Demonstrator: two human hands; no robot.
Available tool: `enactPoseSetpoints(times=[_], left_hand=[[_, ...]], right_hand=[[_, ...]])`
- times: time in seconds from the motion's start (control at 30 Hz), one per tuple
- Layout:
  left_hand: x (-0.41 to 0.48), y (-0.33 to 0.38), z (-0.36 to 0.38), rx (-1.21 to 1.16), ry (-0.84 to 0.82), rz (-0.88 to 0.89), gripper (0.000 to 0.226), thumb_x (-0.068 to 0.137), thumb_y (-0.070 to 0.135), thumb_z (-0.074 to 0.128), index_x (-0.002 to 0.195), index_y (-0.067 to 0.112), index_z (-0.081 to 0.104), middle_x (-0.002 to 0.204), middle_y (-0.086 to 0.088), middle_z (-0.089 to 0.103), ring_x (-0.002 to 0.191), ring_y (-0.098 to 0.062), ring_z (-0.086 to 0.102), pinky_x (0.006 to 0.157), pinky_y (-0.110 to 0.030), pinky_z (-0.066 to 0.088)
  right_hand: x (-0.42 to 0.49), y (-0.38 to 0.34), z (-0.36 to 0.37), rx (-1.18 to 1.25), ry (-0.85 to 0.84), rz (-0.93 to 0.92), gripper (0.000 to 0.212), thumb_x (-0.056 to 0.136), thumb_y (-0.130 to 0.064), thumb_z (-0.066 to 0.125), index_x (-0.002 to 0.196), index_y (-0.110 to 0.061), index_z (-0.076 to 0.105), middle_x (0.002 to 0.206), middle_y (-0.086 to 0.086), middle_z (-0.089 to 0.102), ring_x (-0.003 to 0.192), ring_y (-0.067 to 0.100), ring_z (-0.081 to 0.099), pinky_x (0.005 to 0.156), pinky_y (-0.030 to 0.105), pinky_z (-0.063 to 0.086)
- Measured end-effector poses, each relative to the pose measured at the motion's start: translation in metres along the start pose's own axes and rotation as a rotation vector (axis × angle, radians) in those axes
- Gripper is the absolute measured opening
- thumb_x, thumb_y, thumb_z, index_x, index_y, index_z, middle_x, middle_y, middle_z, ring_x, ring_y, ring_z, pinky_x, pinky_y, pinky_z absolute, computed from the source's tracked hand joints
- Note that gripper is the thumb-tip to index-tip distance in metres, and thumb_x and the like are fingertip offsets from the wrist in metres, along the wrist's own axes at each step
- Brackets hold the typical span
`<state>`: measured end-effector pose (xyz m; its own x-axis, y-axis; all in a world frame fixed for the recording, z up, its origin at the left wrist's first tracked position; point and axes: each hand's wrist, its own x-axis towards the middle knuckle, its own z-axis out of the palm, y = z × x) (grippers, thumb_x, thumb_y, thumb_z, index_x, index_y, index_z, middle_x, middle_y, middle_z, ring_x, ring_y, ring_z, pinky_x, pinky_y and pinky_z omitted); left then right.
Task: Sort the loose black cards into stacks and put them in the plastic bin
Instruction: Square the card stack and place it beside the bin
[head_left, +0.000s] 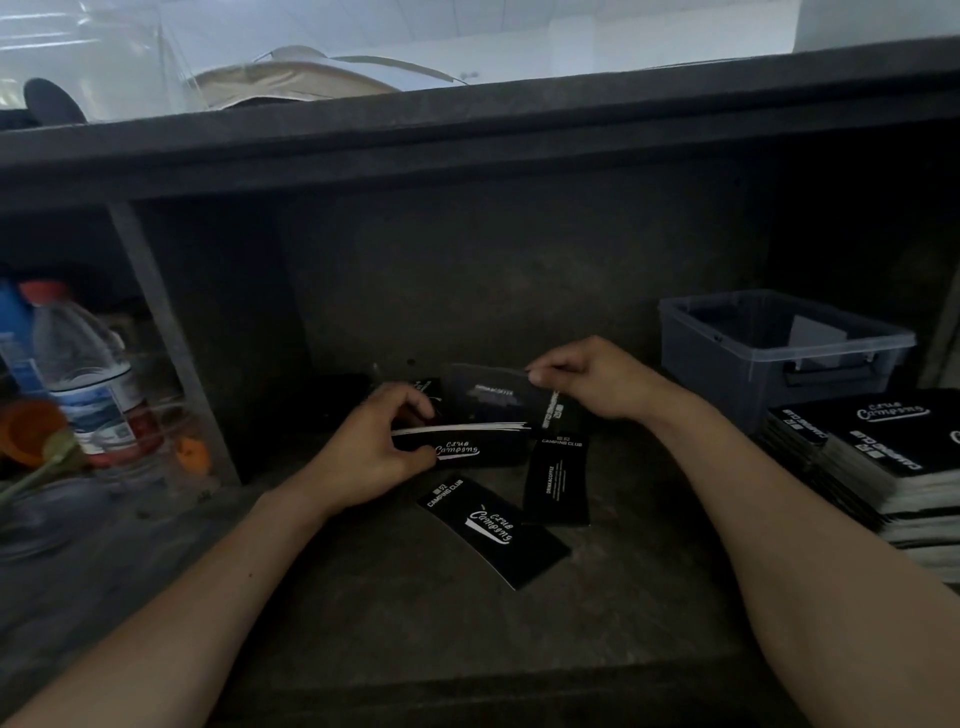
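Stack (462, 440) of black cards sits in my left hand (371, 449), thumb on its near face and fingers curled over the far side, white card edges showing along the top. My right hand (589, 376) pinches a single card (491, 397) by one end between thumb and forefinger and holds it just behind the stack. Two more cards lie loose on the dark shelf (363, 597) in front of my hands. One is a logo card (493, 530), lying at a slant just below the stack. The other is a text card (557, 483) beside it on the right, its far end near my right wrist. The plastic bin (727, 384) stands at the back right of the shelf, apart from both hands, with something pale inside that I cannot make out. Nearer me, at the right edge, sorted piles (878, 457) of the same cards stand close together. On the left, past a divider, a water bottle (88, 379) stands behind an orange cup (26, 431).
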<state>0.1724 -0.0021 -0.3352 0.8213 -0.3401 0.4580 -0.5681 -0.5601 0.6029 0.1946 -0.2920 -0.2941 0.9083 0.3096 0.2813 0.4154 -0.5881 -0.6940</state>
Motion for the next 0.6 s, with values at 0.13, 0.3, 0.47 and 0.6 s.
enactPoseSetpoints(times=[0.13,0.3,0.47,0.6], left_hand=[[0.002,-0.001,0.0,-0.141,0.045,-0.097,0.08,0.074,0.017,0.086,0.128,0.044,0.033,0.136,0.003,0.05,0.124,-0.006,0.054,0.098,-0.026,0.049],[0.0,0.001,0.001,-0.178,-0.031,-0.07,0.057,0.084,0.001,0.077,0.124,0.035,0.054,0.106,-0.004,0.074,0.104,-0.011,0.071,0.084,-0.018,0.053],[0.002,0.004,-0.001,-0.15,-0.005,-0.045,0.035,0.083,-0.007,0.074,0.1,0.023,0.065,0.092,0.01,0.076,0.09,0.003,0.069,0.08,-0.012,0.051],[0.003,0.003,-0.002,-0.134,0.015,-0.057,0.038,0.084,-0.009,0.071,0.1,0.025,0.066,0.095,0.005,0.075,0.087,0.002,0.069,0.081,-0.015,0.052]], right_hand=[[-0.005,-0.011,0.017,0.129,-0.25,0.126,0.023,0.096,-0.035,0.057,0.112,-0.029,0.071,0.108,-0.007,0.073,0.103,0.007,0.066,0.094,0.027,0.05],[-0.006,-0.018,0.012,0.36,-0.142,0.206,0.029,0.103,-0.033,0.043,0.111,-0.017,0.066,0.109,0.007,0.073,0.092,0.016,0.068,0.081,0.031,0.05],[-0.008,-0.006,0.002,0.239,-0.258,0.259,0.023,0.089,-0.027,0.068,0.11,-0.016,0.07,0.106,0.005,0.074,0.097,0.019,0.07,0.087,0.034,0.054],[-0.006,-0.005,0.006,0.157,-0.161,0.219,0.025,0.083,-0.003,0.071,0.108,-0.008,0.069,0.088,0.007,0.073,0.077,0.015,0.069,0.069,0.025,0.056]])
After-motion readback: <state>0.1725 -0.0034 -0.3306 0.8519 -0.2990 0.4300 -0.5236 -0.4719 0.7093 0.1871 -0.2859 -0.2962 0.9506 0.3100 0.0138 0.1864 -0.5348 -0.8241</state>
